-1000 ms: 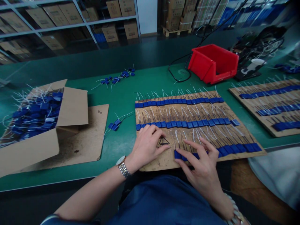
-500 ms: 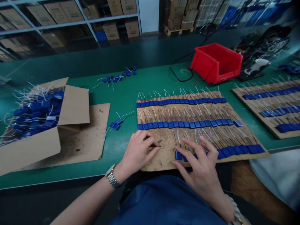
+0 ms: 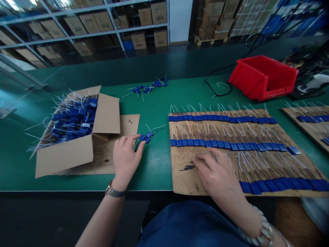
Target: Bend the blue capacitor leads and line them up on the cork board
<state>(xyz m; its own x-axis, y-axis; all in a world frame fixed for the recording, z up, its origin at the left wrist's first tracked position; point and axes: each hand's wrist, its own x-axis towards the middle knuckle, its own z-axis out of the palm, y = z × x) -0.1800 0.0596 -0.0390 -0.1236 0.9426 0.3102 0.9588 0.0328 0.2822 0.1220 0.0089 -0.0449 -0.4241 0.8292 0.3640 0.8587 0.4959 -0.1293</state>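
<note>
My left hand [image 3: 127, 156] is at a small group of blue, square electronic components with wire leads [image 3: 148, 136] on the green bench. Its thumb and index finger are apart, on either side of the nearest component and close to touching it. My right hand [image 3: 217, 171] rests over a cardboard sheet [image 3: 180, 183], thumb and index finger pinched at the end of a few thin black tubes [image 3: 188, 167]. Whether a tube is between those fingertips is hard to see. Rows of the same components [image 3: 221, 118] lie on the sheet, and the right hand hides part of the front row [image 3: 280, 184].
An open cardboard box [image 3: 106, 113] full of blue components stands at left on a flat cardboard piece [image 3: 132, 125]. More loose components [image 3: 146, 88] lie farther back. A red bin [image 3: 262, 77], a black cable [image 3: 218, 93] and another loaded cardboard sheet [image 3: 304, 125] are to the right.
My left hand has left the black tubes and moved left to the loose components. My right hand has shifted from the front-row components to the tubes, its fingers closing. The view has turned left.
</note>
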